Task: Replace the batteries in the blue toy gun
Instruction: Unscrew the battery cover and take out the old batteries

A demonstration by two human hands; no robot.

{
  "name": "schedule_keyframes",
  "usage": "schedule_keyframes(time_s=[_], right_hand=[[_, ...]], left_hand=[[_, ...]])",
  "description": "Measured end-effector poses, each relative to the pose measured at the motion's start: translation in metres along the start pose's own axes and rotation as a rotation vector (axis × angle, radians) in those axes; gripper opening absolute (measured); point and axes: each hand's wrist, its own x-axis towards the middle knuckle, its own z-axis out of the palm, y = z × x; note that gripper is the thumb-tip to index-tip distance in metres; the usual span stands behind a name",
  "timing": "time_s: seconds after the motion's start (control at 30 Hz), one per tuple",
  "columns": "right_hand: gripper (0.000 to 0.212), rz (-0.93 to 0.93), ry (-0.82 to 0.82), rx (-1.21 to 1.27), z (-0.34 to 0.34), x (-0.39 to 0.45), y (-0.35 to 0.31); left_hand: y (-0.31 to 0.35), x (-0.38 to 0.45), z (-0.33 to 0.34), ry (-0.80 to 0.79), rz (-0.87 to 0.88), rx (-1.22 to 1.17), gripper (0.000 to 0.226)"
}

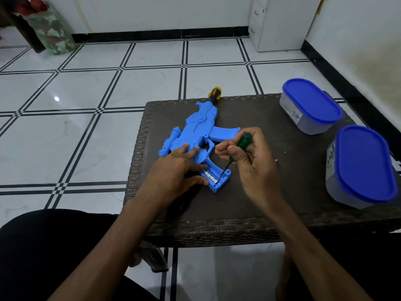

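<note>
With the blue toy gun (195,135) mid-table, the left hand (173,168) presses it flat, fingers straight, while the right hand (249,157) grips a green screwdriver (237,151), prying at the battery (209,175) in the open grip compartment; levering it out likely comes next.

Both bare forearms reach in from the six o'clock edge toward the frame's centre. The left hand (176,168) lies palm down, fingers straight and spread toward one o'clock, fingertips pressing on the gun (195,131), thumb stretched toward three o'clock against its grip. The right hand (249,157) is raised, its back to the camera, fingers curled and pinching a screwdriver (239,146) between thumb and fingertips, the index finger extended toward nine o'clock. The tool slants from one o'clock down to seven o'clock, its tip in the open grip. The right wrist bends slightly inward; the left is straight. Dark-clothed knees show at seven and five o'clock.
</note>
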Motion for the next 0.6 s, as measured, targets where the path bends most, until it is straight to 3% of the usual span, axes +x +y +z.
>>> schedule_keyframes(time_s=[0.17, 0.3, 0.37, 0.6], right_hand=[[0.006, 0.005, -0.046, -0.098, 0.001, -0.002, -0.002], [0.015, 0.004, -0.036, -0.173, 0.003, -0.004, 0.001], [0.008, -0.01, -0.006, -0.128, 0.003, -0.006, 0.002], [0.013, 0.001, 0.205, 0.159, -0.007, -0.02, 0.007]], left_hand=[[0.0, 0.0, 0.001, 0.005, 0.008, -0.016, 0.046], [0.0, 0.0, 0.0, 0.0, 0.01, -0.016, 0.046], [0.001, -0.001, 0.0, 0.003, 0.01, -0.026, 0.046], [0.001, -0.001, 0.0, 0.023, -0.001, -0.065, 0.047]])
